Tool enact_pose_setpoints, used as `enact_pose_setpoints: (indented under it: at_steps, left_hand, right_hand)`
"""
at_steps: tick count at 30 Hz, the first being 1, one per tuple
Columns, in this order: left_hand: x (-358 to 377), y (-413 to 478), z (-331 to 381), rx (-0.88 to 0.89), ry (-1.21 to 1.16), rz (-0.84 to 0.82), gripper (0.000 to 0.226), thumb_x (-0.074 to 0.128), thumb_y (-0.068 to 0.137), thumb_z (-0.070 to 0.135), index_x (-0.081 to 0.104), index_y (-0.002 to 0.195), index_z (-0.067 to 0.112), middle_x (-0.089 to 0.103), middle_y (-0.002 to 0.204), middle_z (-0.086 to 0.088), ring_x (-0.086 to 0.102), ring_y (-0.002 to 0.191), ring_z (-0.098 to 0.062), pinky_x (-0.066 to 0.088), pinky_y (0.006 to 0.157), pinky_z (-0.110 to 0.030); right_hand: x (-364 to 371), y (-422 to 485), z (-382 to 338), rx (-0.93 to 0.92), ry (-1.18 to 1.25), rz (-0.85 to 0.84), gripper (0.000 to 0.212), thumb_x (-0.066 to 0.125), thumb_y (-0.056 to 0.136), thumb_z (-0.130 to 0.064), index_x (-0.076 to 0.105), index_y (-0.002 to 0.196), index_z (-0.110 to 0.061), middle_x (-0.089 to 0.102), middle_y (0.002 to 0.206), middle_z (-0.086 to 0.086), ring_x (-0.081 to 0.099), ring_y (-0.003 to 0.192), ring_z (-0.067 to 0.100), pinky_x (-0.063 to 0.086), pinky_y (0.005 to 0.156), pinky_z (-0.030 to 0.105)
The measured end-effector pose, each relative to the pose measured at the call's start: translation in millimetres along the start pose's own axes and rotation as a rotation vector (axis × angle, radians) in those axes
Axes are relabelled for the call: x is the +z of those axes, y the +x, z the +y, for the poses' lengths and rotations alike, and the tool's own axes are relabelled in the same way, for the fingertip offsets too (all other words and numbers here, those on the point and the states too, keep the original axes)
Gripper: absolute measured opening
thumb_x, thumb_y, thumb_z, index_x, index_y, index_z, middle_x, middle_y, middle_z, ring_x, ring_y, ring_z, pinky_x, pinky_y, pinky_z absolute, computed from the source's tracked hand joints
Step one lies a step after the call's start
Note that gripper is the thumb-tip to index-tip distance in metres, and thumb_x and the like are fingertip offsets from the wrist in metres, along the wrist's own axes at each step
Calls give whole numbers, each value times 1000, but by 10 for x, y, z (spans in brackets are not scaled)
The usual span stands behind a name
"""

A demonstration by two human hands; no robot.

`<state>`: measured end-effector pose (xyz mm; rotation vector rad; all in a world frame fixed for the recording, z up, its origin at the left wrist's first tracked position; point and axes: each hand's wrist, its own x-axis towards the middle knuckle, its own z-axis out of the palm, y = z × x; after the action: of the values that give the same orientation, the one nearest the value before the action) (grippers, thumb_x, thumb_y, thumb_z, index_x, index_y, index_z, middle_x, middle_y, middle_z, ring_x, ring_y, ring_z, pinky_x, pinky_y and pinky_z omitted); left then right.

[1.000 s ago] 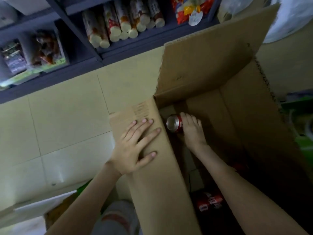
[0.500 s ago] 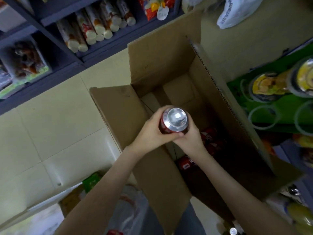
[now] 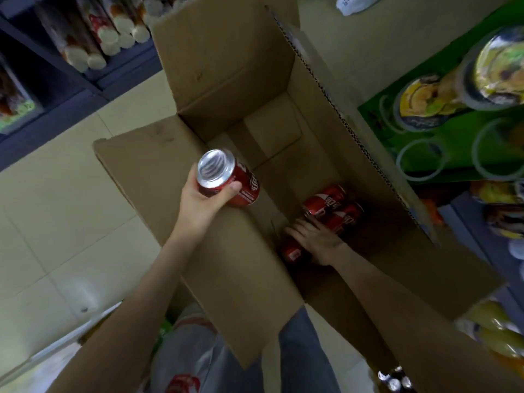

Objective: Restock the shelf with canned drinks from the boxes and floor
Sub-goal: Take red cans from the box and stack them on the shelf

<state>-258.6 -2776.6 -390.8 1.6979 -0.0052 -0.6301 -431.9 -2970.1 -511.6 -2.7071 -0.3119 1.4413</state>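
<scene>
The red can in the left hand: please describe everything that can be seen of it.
The red can is a metal drink can with a red body, white lettering along its side and a shiny silver end turned toward the camera. It is tilted, not upright, and held in the air over the left flap of the open cardboard box. Only the left hand touches it: the thumb lies across the side near the silver rim, and the fingers curl round the other side.
</scene>
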Motion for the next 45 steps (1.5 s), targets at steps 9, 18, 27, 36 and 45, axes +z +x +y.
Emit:
enact_pose_setpoints:
  at_steps: [9, 18, 27, 36, 45]
  left_hand:
    - [-45, 8, -119, 14, -16, -11, 50, 73, 71, 14, 50, 112, 31, 60, 111, 14, 59, 100, 8, 45, 82, -11]
    - [71, -39, 50, 5, 17, 24, 46, 80, 73, 13, 57, 112, 25, 64, 108, 12, 61, 99, 3, 47, 88, -17]
    - [485, -514, 1166, 216, 142, -94, 44, 82, 70, 32, 60, 108, 29, 67, 103, 13, 62, 96, 3, 47, 87, -18]
    - [1452, -2028, 2296, 535, 144, -454, 48, 77, 54, 55, 62, 97, 40, 70, 92, 21, 64, 89, 5, 50, 78, -17]
    - [2975, -4201, 2381, 576, 21, -832, 28, 79, 65, 27, 66, 90, 25, 72, 74, 18, 66, 72, 2, 48, 63, -13]
  right_hand:
    - [195, 477, 15, -64, -200, -195, 67, 54, 91, -18, 19, 148, -10, 33, 149, 14, 36, 134, 32, 23, 113, 44]
    - [-567, -135, -9, 161, 295, 214, 81, 69, 82, -19, 21, 146, -6, 36, 146, 14, 35, 135, 29, 30, 112, 40]
    - [-1416, -2067, -288, 419, 946, 953, 88, 79, 74, -26, 29, 145, -12, 47, 140, 6, 45, 127, 18, 29, 100, 18]
    - [-851, -4344, -679, 436, 1253, 1525, 68, 82, 69, -22, 43, 121, -42, 56, 110, -30, 55, 104, -8, 44, 90, 17]
    - [816, -6386, -1144, 587, 1293, 1809, 54, 79, 72, -20, 54, 119, -29, 66, 106, -18, 62, 96, -6, 53, 82, 19]
